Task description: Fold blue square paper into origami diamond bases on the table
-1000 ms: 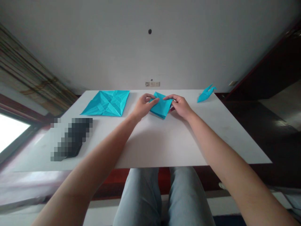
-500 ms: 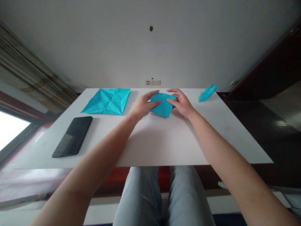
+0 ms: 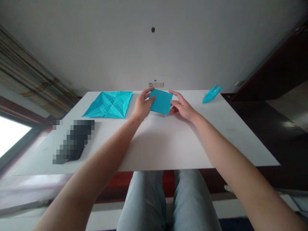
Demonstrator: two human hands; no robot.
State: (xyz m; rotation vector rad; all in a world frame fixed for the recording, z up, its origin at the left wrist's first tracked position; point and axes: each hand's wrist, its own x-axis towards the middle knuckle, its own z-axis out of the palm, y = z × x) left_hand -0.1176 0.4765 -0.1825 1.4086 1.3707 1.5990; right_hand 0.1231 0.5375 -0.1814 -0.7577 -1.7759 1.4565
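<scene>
A small folded square of cyan paper point(image 3: 160, 101) is held up off the white table point(image 3: 154, 144) near its far middle. My left hand point(image 3: 142, 107) pinches the square's left edge between thumb and fingers. My right hand point(image 3: 181, 106) is at the square's right edge, fingers partly stretched, fingertips touching the paper. The square tilts toward me, its lower corner pointing down.
A larger creased cyan sheet point(image 3: 108, 104) lies flat at the far left. A finished cyan paper figure point(image 3: 211, 94) stands at the far right corner. A dark flat device point(image 3: 73, 140), blurred out, lies at the left front. A wall socket point(image 3: 156, 85) is behind the table.
The folded square was pressed flat on the table half a second ago; now both hands have lifted and tilted it up. It has shifted slightly left and away from me.
</scene>
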